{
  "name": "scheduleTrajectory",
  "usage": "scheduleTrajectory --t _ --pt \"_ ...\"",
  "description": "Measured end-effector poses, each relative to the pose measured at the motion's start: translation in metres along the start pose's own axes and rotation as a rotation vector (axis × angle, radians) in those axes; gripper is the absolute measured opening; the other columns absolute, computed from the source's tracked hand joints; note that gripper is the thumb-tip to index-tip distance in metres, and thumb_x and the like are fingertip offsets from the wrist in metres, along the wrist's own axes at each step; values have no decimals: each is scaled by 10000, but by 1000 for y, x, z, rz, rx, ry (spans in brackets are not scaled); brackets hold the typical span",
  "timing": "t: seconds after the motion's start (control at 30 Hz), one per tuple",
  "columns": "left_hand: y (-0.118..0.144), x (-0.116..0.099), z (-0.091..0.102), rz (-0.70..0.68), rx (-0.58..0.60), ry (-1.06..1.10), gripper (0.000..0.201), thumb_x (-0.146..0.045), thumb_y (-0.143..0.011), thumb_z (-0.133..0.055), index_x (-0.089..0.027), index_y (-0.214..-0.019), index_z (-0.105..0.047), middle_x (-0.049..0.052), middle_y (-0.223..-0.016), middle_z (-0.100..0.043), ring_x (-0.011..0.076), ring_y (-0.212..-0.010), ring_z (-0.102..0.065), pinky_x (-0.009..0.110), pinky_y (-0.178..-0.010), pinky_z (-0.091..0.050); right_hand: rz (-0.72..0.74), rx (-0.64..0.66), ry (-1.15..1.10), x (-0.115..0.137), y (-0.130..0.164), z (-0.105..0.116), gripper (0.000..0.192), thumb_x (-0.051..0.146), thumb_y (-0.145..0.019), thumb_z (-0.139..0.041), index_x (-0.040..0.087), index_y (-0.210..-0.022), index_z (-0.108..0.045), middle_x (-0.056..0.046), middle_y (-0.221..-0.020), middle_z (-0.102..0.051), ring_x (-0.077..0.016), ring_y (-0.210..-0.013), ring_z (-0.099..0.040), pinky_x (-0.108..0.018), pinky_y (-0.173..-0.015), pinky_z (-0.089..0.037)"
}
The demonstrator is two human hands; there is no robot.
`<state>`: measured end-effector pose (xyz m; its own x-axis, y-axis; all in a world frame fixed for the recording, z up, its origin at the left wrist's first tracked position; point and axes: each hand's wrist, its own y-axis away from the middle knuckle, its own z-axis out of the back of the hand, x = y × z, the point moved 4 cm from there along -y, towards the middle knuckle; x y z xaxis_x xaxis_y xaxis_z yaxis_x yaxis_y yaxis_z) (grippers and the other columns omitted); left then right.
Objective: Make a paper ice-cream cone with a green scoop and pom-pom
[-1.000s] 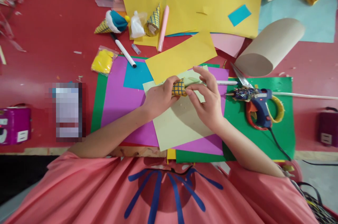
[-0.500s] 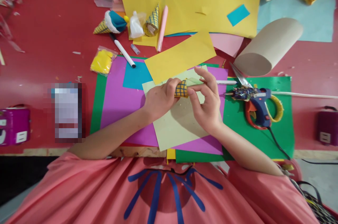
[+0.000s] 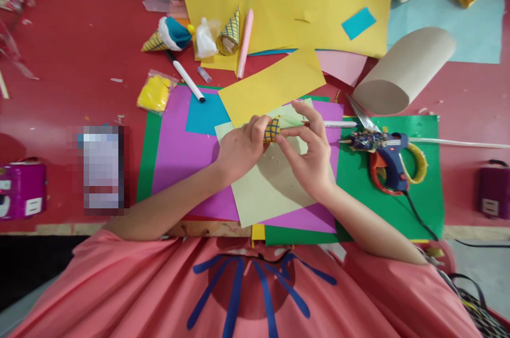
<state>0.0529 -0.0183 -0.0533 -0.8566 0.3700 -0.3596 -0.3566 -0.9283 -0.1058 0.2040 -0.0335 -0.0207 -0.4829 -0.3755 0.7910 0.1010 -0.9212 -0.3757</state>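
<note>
My left hand (image 3: 243, 149) is closed around a small yellow paper cone (image 3: 272, 130) with a blue grid drawn on it. The cone's tip is hidden in my fingers, and its wide end faces right. A pale green piece (image 3: 290, 122) sticks out of that end; what it is made of I cannot tell. With thumb and index finger, my right hand (image 3: 313, 149) pinches the cone's rim beside the green piece, its other fingers raised. Both hands are above a pale green sheet (image 3: 258, 194). Behind my right fingers lies a white pen (image 3: 340, 124).
A glue gun (image 3: 392, 160) with a cord, a roll of yellow tape (image 3: 418, 165) and scissors (image 3: 362, 115) are at right, near a cardboard tube (image 3: 406, 69). Finished paper cone (image 3: 161, 35), gridded cone (image 3: 231, 32), marker (image 3: 187, 80) and yellow clay packet (image 3: 153, 92) lie beyond my hands.
My right thumb and index finger have shifted slightly left, closer against the cone's rim. The cone has turned a little in my left hand, which stays closed around it.
</note>
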Motion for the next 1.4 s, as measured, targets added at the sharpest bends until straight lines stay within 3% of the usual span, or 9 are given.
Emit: scheduleTrajectory --t 0.13,0.27,0.33,0.4,0.5,0.57,0.8,1.03,1.4 --pt "0 -3 0 -25 0 -27 370 -230 -911 -480 -200 -1262 -368 127 -1175 -657 245 -937 -713 305 -616 -492 22 -20 45 -2 -1 0 37 231 -907 -596 248 -890 -624 -77 -1340 -584 -274 -1290 -547 -554 -1059 -475" --pt "-1 -4 0 101 122 82 394 -287 -923 -476 -215 -1283 -333 122 -1186 -656 251 -929 -718 310 -632 -504 129 -38 85 -1 -3 1 61 260 -902 -608 269 -962 -615 -89 -1356 -562 -287 -1248 -573 -544 -999 -524" --pt "-1 -2 -1 147 178 207 431 -300 -910 -493 -228 -1289 -300 109 -1181 -652 242 -913 -716 310 -648 -511 217 -36 79 1 -5 5 191 271 -882 -638 299 -1066 -595 -90 -1361 -547 -282 -1205 -594 -530 -984 -537" --pt "-2 0 -2 141 159 407 444 -314 -893 -511 -249 -1268 -283 97 -1207 -624 212 -946 -698 291 -676 -520 269 -24 42 2 -8 12 299 267 -875 -641 324 -1159 -565 -84 -1361 -536 -275 -1179 -605 -520 -987 -539" --pt "-4 3 -2 79 123 725 394 -350 -872 -524 -263 -1196 -317 63 -1149 -611 162 -964 -661 253 -714 -520 259 -19 1 -1 -15 28 275 246 -921 -550 326 -1182 -575 -75 -1291 -571 -271 -1158 -613 -523 -983 -534" --pt "-6 4 -2 56 146 821 355 -345 -853 -536 -256 -1151 -364 37 -1073 -617 147 -945 -646 250 -754 -516 254 7 29 -3 -19 36 243 235 -934 -519 319 -1139 -618 -74 -1169 -617 -268 -1112 -625 -515 -955 -538" --pt "-7 3 4 67 203 770 339 -274 -809 -543 -234 -1133 -454 13 -1060 -638 139 -935 -632 239 -764 -506 369 161 71 -2 -24 38 257 189 -904 -583 337 -1097 -668 -25 -871 -548 -168 -769 -583 -358 -694 -518" --pt "-4 4 1 72 237 695 381 -291 -806 -549 -232 -1169 -450 10 -1046 -654 132 -907 -647 219 -729 -515 385 252 116 1 -22 34 161 218 -907 -600 287 -1024 -687 -20 -822 -498 -156 -746 -522 -316 -629 -443" --pt "-6 5 1 66 202 764 353 -279 -809 -564 -242 -1141 -453 -4 -1034 -638 134 -907 -643 227 -746 -511 263 284 16 -3 -23 27 140 254 -902 -620 239 -1028 -680 -23 -849 -497 -160 -791 -550 -312 -662 -493"
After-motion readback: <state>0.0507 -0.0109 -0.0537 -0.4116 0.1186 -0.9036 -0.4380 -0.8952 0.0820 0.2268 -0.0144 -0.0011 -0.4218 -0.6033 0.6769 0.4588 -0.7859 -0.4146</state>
